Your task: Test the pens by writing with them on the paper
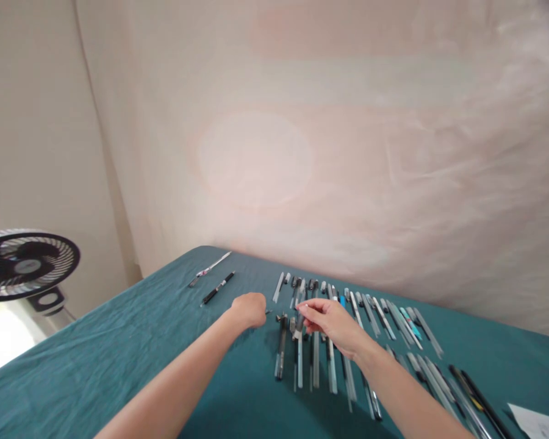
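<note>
My left hand (251,310) is closed in a fist above the cloth, left of the rows of pens. A small dark tip, like a pen's (268,311), pokes out of its right side; the rest is hidden in the fist. My right hand (326,320) pinches with thumb and forefinger over the near row. A slim greyish pen (300,323) shows at its fingertips, partly hidden and blurred. Just left of it lies a dark clear-barrelled pen (281,347). Several clear pens, among them one light-coloured pen (316,363), lie below the right hand.
The dark green cloth (96,360) covers the table. At its far left lie a white pen (214,264) and a black pen (218,288). A back row includes a turquoise pen (412,324). Black pens (478,396) and white paper (537,421) are front right; a fan (27,265) stands left.
</note>
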Demonstrator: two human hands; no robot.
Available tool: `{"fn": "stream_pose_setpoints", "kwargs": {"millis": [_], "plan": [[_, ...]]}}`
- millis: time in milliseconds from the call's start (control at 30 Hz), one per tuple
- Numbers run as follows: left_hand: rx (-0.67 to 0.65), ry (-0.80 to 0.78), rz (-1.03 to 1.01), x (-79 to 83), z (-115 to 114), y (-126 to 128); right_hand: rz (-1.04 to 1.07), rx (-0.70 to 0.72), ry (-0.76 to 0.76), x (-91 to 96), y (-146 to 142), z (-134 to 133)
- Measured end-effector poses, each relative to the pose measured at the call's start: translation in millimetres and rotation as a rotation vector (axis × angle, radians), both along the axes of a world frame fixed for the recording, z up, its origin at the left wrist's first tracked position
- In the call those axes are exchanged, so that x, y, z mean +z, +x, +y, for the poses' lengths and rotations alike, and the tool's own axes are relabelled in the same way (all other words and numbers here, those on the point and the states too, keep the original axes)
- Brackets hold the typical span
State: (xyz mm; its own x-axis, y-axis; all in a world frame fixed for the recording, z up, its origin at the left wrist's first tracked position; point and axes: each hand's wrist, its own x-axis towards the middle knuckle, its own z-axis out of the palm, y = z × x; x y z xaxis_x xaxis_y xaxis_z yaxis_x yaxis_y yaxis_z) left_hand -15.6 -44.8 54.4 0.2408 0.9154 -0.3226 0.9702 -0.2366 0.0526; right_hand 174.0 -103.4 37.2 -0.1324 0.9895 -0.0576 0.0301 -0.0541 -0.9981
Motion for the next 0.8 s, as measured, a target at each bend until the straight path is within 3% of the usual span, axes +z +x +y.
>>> {"fn": "stream_pose_setpoints", "kwargs": {"millis": [367, 800], "plan": [[-0.055, -0.019, -0.034, -2.8, 1, -2, -0.314, 0.027, -0.053, -19.4, -57, 54], [-0.029, -0.041, -0.198, 17.0, 0, -11, -0.598, -0.025, 0.047, -8.2, -52, 57]]}}
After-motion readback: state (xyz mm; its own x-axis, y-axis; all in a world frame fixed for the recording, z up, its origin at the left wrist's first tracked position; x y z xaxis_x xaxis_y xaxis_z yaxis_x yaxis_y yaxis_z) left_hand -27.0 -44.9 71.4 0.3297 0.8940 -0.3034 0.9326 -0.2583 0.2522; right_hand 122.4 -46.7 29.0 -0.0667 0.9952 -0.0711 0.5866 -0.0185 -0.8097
